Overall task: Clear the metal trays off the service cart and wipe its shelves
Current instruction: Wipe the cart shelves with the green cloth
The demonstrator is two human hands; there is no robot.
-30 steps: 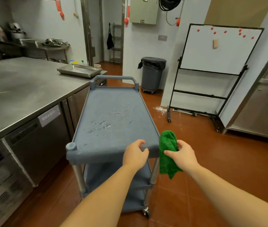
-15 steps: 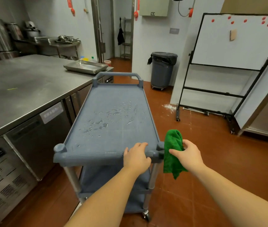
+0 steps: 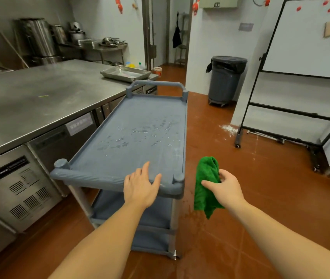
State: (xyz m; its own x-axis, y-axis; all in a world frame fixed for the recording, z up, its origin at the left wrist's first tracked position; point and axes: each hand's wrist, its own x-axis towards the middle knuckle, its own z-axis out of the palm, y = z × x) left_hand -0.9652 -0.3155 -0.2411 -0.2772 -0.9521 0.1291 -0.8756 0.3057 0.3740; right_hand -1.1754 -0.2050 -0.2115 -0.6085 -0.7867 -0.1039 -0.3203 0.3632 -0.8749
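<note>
On my left hand [image 3: 140, 188] the fingers [image 3: 146, 169] are straight and a little spread, laid flat over the near rim of the cart [image 3: 91, 176], low in the middle of the frame. They grip nothing. On my right hand [image 3: 227, 191] the fingers [image 3: 224, 175] and thumb are curled and pinch a bunched green cloth [image 3: 205, 178]. It hangs in the air just right of the cart's near corner post and, as far as I can tell, touches no shelf.

Moving outward, the top shelf [image 3: 140, 117] carries no tray, so I judge that level cleared. One metal tray [image 3: 125, 73] sits on the steel counter [image 3: 29, 101] above and left of centre, just beyond the cart's far handle and well apart from both hands. Scattered water drops [image 3: 127, 137] shine mid-shelf, ahead of my left fingertips, so I judge the wiping there is not yet done. The lower shelves [image 3: 154, 216] show only in part beneath my left forearm. What I can see looks bare, but I cannot tell whether they are wet or wiped.

Next, I reckon, the cloth goes left and up over the rim onto the wet patch. My left hand should steady the cart, since it may roll on its wheel [image 3: 174, 255].
</note>
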